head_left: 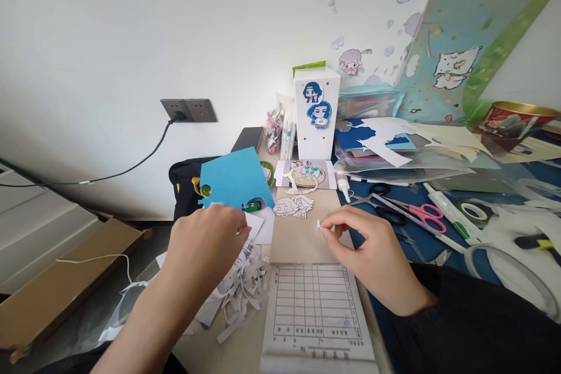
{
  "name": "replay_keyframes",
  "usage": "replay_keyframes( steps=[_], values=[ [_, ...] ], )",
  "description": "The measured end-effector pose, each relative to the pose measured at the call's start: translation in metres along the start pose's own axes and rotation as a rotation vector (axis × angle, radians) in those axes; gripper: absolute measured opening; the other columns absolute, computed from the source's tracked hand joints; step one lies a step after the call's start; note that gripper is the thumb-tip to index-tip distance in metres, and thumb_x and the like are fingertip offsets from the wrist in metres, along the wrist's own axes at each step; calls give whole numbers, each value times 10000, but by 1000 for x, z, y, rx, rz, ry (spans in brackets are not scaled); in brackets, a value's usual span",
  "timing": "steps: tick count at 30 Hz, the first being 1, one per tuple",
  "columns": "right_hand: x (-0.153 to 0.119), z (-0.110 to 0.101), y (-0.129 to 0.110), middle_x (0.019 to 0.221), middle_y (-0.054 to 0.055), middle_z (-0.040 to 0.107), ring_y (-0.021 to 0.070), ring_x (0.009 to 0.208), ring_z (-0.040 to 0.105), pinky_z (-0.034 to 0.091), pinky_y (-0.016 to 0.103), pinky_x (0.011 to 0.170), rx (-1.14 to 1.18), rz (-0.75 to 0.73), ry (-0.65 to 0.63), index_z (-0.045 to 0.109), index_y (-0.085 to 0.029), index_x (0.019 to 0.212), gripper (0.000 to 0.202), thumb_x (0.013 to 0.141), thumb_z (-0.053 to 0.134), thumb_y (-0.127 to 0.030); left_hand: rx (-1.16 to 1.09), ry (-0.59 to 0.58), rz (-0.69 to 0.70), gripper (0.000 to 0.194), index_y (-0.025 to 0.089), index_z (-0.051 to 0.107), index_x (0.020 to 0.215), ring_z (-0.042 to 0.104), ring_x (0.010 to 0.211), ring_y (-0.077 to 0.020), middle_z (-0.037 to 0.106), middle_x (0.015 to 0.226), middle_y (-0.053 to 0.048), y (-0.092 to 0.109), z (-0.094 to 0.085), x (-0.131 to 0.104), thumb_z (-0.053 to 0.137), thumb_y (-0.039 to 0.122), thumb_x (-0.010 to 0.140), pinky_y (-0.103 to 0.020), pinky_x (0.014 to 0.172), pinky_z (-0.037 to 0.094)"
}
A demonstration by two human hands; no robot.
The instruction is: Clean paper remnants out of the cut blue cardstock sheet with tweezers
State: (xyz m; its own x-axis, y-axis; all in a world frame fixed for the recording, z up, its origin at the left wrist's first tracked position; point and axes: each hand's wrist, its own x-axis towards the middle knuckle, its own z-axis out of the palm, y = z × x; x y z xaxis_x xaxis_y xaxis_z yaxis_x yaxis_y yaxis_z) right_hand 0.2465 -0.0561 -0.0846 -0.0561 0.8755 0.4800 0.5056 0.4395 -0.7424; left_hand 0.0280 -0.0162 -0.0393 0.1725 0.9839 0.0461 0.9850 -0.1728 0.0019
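Nearest me, a printed form (313, 304) with a ruled grid lies on the desk (228, 359), between the two forearms and on the near side of both grips. A heap of paper strips (245, 283) sits just below and beside the left grip (205, 242).

My left grip has its fingers curled and the back of it toward me; I cannot tell whether it holds anything. The right grip (372, 254) is pinched closed, thumb and forefinger, on a tiny white scrap (318, 224). Scrap is right at the fingertips, over the tan board (295, 242), on the side facing the left grip.

To the right of the right grip: pink-handled scissors (427, 212) and a roll of tape (511, 280). Just beyond the left grip, a blue sheet (234, 178) with cut-away edges; I can't make out whether they touch.

Past the scrap, a line-drawn cutout (293, 207) lies at the board's far end, a printed card (328, 174) behind it. Farther out, between the two grips' lines, stands a white box (316, 143) bearing two blue-haired character stickers. Wall socket (199, 110) up beyond the left grip, black plug in it.
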Motion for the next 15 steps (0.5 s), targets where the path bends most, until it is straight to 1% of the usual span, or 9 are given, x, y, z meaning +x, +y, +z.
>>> replay_keyframes(
  steps=[3,5,6,8,9,11,12,13,15],
  values=[
    [-1,1,2,711,-7,612,108,633,534,443,251,610,-2,-27,11,613,-171,749,127,764,553,-60,107,-76,-32,312,215,567,564,553,555,-261,614,598,-72,3,-3,1,465,393,799,-296,483,265],
    [-1,2,4,716,-7,613,107,633,533,445,251,604,-7,-47,16,613,-173,754,134,763,552,-54,-51,-41,-14,301,216,560,633,563,598,-256,626,644,-60,5,-5,3,444,419,824,-307,507,303],
    [-2,3,5,714,-8,613,107,630,533,447,250,597,-12,-58,19,614,-173,757,137,762,553,-50,-203,-21,5,284,218,577,695,580,657,-257,646,705,-56,7,-6,3,446,428,833,-320,545,344],
    [-1,3,5,707,-6,611,106,619,530,453,251,584,-35,-100,42,615,-170,765,143,763,556,-40,-682,-42,51,300,221,615,849,602,847,-259,676,893,-57,13,-6,3,442,466,853,-352,695,424],
    [-1,2,5,706,-1,612,109,622,532,459,257,588,-65,-146,70,616,-164,768,144,764,557,-32,-987,-97,70,350,217,624,925,591,953,-257,671,998,-62,18,-5,2,425,498,861,-363,790,436],
    [1,0,3,720,21,626,125,651,547,471,285,614,-186,-297,133,620,-146,769,141,763,566,-16,-1648,-304,67,508,184,623,1043,552,1098,-257,637,1146,-90,30,-1,-1,335,568,876,-370,912,432],
    [3,-2,1,736,36,641,138,670,558,475,304,630,-270,-394,162,626,-135,772,139,761,573,-7,-1906,-447,39,579,160,611,1102,530,1144,-259,603,1216,-105,37,2,-3,307,598,874,-374,955,420],
    [4,-4,0,751,52,657,151,685,570,478,322,641,-359,-494,190,633,-122,779,132,760,582,-1,-2097,-536,-22,615,140,601,1135,522,1161,-247,584,1248,-112,44,6,-6,298,608,876,-360,980,411],
    [6,-6,-3,779,84,686,174,698,593,486,345,643,-512,-667,218,651,-93,811,109,761,607,-8,-2311,-669,-159,655,90,596,1162,565,1096,-213,614,1186,-131,56,14,-12,314,608,878,-306,961,427]
  ],
)
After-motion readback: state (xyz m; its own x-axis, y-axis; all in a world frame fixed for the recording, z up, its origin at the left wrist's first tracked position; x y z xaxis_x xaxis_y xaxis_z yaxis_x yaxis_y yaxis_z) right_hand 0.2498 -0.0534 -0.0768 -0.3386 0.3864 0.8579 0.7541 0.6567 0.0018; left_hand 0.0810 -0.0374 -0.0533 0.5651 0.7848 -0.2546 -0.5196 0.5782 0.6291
